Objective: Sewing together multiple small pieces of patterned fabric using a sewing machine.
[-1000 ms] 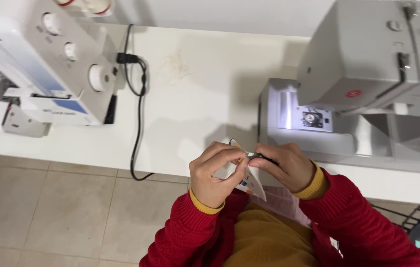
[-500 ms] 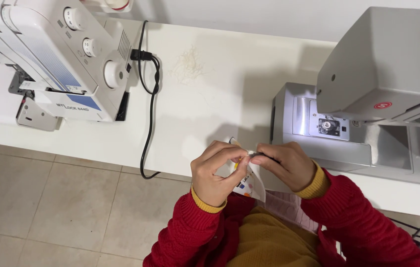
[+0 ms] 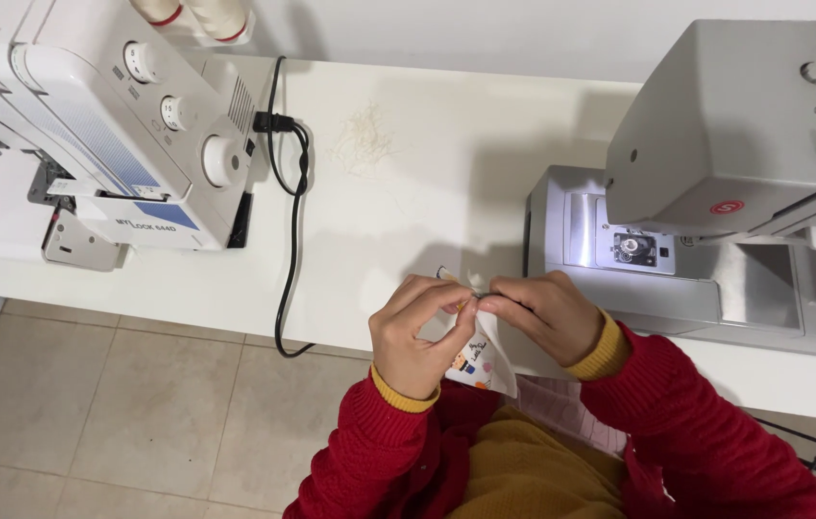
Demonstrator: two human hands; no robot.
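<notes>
Where pinched, white printed fabric scrap (image 3: 481, 358)

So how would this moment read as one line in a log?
left hand: pinches printed fabric piece | right hand: pinches same piece | place: white table edge | nearby: grey sewing machine, white overlock machine

Fingers hide most of the printed fabric piece (image 3: 478, 358).

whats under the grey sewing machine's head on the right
Under the grey sewing machine, a lit needle plate shows on its bed, bare of cloth. The needle itself is hidden by the head. The printed fabric piece sits apart, pinched between both hands.
</notes>
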